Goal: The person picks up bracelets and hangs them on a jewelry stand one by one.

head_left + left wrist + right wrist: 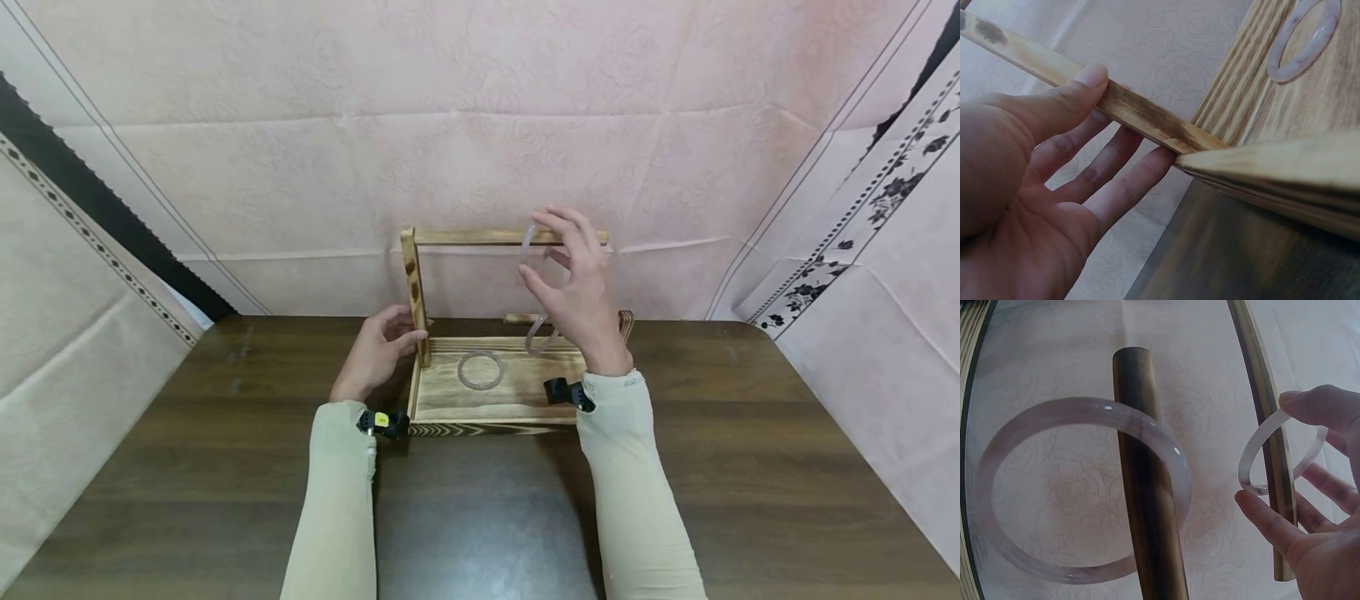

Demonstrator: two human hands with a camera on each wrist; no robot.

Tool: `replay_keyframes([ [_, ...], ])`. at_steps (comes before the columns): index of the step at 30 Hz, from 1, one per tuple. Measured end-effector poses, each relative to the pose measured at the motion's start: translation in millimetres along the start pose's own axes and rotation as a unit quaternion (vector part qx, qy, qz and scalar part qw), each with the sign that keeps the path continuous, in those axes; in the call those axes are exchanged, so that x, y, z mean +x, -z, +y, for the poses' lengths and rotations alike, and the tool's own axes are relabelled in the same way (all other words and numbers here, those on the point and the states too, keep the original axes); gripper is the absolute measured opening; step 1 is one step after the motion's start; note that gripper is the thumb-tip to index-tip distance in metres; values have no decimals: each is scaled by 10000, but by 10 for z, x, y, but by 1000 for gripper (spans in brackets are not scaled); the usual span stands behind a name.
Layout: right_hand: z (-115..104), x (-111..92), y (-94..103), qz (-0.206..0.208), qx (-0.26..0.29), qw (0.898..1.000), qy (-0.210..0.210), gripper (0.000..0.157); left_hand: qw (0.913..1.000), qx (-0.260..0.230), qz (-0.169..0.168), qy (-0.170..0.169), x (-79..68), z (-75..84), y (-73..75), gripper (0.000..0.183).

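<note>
A wooden stand has a tray base (442, 407), an upright post (414, 287) at its left and a long top bar (480, 238). My left hand (378, 350) grips the post low down, thumb in front and fingers behind. Up at the bar's right end, my right hand (579, 292) holds a pale, translucent bangle (1249, 456) between thumb and fingers; the bar passes through this ring. A second bangle (988, 494) hangs round the shorter, lower rod (1137, 378). Flat on the tray lies a third bangle (461, 372), partly in the left wrist view too.
The stand sits near the back edge of a dark wooden table (225, 467). Close behind rises a pale patterned cloth (315, 183), with more cloth hanging at both sides. Black wrist cameras are strapped over both sleeves, near the tray's front.
</note>
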State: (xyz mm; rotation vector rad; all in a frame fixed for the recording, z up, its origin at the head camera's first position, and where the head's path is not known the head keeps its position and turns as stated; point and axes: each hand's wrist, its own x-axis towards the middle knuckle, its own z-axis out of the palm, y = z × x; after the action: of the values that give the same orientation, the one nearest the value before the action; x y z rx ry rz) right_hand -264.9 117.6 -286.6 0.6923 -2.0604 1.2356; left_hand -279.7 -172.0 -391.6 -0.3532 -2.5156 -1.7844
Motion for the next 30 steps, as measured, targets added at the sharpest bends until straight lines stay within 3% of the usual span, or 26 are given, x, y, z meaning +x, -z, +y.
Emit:
replay_keyframes([
  [30,-70,36,-194,-178,41,9992,350,60,10000,-4,-5,45,-3,23,-2,35],
])
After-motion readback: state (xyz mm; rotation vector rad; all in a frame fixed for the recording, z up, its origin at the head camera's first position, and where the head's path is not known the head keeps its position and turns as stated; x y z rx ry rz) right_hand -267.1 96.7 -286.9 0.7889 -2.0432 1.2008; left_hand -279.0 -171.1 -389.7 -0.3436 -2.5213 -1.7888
